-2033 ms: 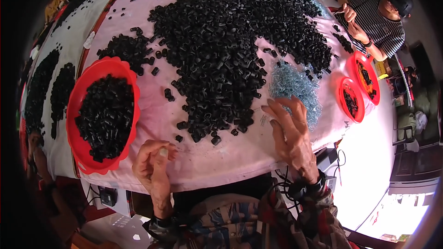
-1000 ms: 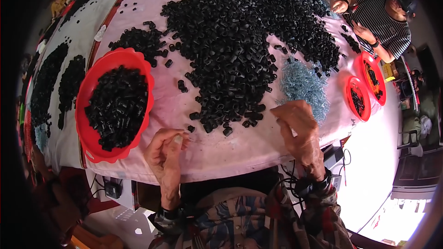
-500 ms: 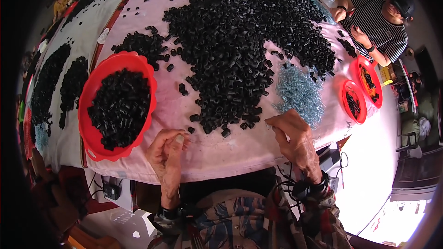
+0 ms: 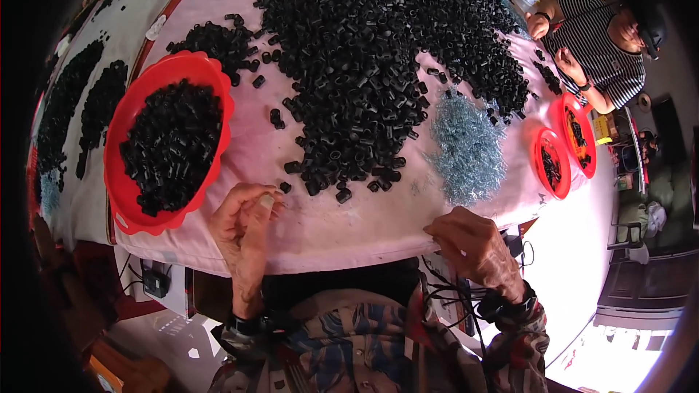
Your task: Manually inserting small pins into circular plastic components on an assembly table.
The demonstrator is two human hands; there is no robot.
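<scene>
— What is over at nine o'clock?
— A big red bowl (image 4: pixel 169 151) with a wavy rim. It is full of small black tubes (image 4: pixel 172 147), short and round like cut beads. It sits on a table (image 4: pixel 349 227) under a soft pink cloth.

— And the hand beside it?
— That is the left hand (image 4: pixel 244 225), at about seven o'clock, right at the near edge of the table. The fingers are curled in and the thumb presses on the fingertips. It looks like a pinch, but I cannot tell what is in it. One loose black tube (image 4: pixel 285 187) lies just beside it.

— What is in the middle?
— A huge bumpy heap of black tubes (image 4: pixel 378 73), from the middle up to twelve o'clock. At three o'clock from it lies a pile of thin shiny wire bits (image 4: pixel 466 147), pale blue-grey and tangled.

— And the right hand?
— The right hand (image 4: pixel 473 246) is at five o'clock, bent over the table edge, fingers closed together, pressing on the cloth.

— Farther right?
— Two small red bowls (image 4: pixel 564 147) with black tubes inside, near a person in a striped shirt (image 4: pixel 601 51).
</scene>
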